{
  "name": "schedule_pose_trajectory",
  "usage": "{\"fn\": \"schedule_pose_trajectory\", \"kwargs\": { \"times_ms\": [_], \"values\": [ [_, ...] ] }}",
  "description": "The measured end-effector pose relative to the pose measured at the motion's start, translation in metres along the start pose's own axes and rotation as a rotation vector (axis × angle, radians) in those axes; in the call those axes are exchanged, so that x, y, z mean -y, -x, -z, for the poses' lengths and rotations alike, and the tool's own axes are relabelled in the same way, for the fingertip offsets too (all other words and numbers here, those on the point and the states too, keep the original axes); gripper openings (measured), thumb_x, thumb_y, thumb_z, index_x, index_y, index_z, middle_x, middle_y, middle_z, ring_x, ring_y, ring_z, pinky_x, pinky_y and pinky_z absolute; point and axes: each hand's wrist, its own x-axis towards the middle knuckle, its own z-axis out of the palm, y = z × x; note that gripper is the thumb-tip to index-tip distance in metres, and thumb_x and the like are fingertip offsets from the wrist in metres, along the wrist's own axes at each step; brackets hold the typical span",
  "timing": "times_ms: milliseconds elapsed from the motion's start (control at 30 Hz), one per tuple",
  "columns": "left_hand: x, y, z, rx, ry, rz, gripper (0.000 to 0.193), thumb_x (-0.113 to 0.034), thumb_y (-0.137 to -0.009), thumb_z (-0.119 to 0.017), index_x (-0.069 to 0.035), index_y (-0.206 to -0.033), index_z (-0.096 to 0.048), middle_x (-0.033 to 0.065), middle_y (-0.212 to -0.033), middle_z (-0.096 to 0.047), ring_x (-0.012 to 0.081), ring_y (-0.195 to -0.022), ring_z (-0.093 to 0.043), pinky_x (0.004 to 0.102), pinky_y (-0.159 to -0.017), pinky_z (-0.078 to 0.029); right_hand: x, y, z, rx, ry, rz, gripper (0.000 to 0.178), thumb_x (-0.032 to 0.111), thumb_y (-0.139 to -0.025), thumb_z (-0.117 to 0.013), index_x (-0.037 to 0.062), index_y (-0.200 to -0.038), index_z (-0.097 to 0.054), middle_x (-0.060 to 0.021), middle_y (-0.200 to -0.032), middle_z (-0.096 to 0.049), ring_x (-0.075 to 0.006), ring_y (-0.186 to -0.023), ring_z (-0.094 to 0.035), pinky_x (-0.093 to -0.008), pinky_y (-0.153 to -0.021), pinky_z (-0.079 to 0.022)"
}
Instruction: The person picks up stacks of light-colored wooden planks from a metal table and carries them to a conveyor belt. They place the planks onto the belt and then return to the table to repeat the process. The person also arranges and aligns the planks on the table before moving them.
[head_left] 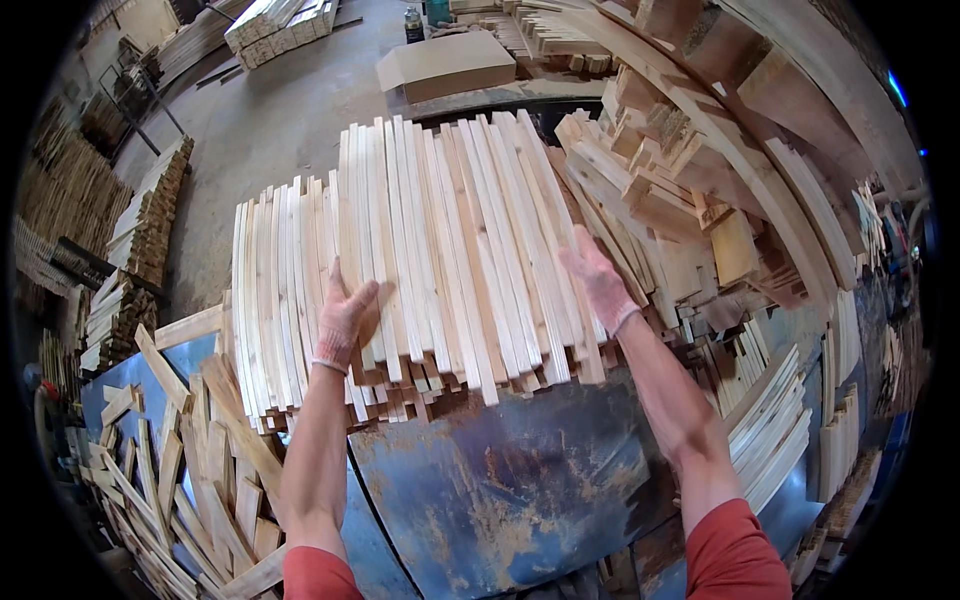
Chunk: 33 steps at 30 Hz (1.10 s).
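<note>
A broad layer of pale wooden strips (460, 240) lies side by side on top of a stack in front of me, their near ends uneven. My left hand (345, 318), in a light pinkish work glove, rests at the left side of this raised layer, its fingers stretched forward and thumb apart. On the opposite side, my right hand (598, 280), gloved alike, lies open against the outermost strip, fingers pointing forward. Left of the raised layer, a lower bunch of strips (275, 300) sits alongside. Whether either palm presses firmly on the wood is hard to see.
Under the stack is a worn blue metal tabletop (510, 480). Loose offcuts (190, 450) are heaped at the left. Wooden blocks (690, 210) pile up at the right, near more strips (770, 430). Beyond the stack stands a cardboard box (450, 68); stacked lumber (280, 25) lies on the floor.
</note>
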Motion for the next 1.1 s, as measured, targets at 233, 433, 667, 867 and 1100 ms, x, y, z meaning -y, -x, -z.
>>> {"fn": "schedule_pose_trajectory", "kwargs": {
  "times_ms": [233, 433, 667, 867, 1100],
  "values": [
    [-0.032, 0.173, -0.056, -0.07, 0.071, 0.212, 0.108, -0.016, -0.093, -0.077, -0.007, -0.174, -0.007, 0.0228, -0.171, -0.03, 0.0347, -0.153, -0.041, 0.0469, -0.126, -0.04, 0.0, 0.166, 0.023, -0.002, -0.339, -0.096, 0.084, 0.034, -0.102, -0.069, -0.0042, -0.167, -0.031, -0.0151, -0.165, -0.046, -0.0258, -0.152, -0.044, -0.0376, -0.126, -0.032],
    [-0.029, 0.283, -0.061, -0.241, 0.177, 0.315, 0.087, -0.025, -0.094, -0.068, 0.0, -0.167, -0.028, 0.0153, -0.158, -0.046, 0.0277, -0.138, -0.056, 0.0403, -0.114, -0.05, -0.039, 0.256, 0.048, 0.015, -0.507, -0.466, 0.063, 0.031, -0.104, -0.065, 0.0, -0.157, -0.048, -0.0101, -0.15, -0.06, -0.0221, -0.136, -0.059, -0.0375, -0.115, -0.047],
    [0.011, 0.235, -0.026, -0.095, 0.42, 0.571, 0.047, -0.025, -0.095, -0.077, -0.002, -0.132, -0.061, 0.006, -0.122, -0.068, 0.0175, -0.116, -0.065, 0.037, -0.107, -0.052, -0.065, 0.189, 0.053, 0.098, -0.534, -0.59, 0.062, 0.042, -0.098, -0.075, 0.0009, -0.144, -0.064, -0.0116, -0.13, -0.073, -0.0246, -0.118, -0.071, -0.0413, -0.105, -0.057],
    [0.003, 0.277, -0.024, 0.053, 0.374, 0.551, 0.057, -0.024, -0.094, -0.078, 0.002, -0.141, -0.059, 0.0101, -0.127, -0.069, 0.0217, -0.119, -0.065, 0.039, -0.11, -0.051, -0.053, 0.24, 0.046, 0.161, -0.497, -0.568, 0.069, 0.035, -0.088, -0.083, -0.002, -0.142, -0.064, -0.0135, -0.128, -0.074, -0.0284, -0.115, -0.072, -0.0422, -0.102, -0.059],
    [-0.013, 0.427, -0.033, -0.13, 0.403, 0.605, 0.069, -0.02, -0.091, -0.081, 0.004, -0.15, -0.052, 0.0131, -0.135, -0.068, 0.0238, -0.121, -0.066, 0.039, -0.108, -0.052, -0.103, 0.338, 0.065, 0.063, -0.274, -0.666, 0.062, 0.031, -0.085, -0.084, -0.0003, -0.136, -0.068, -0.0065, -0.122, -0.074, -0.0221, -0.11, -0.071, -0.0359, -0.097, -0.056]
  ]
}}
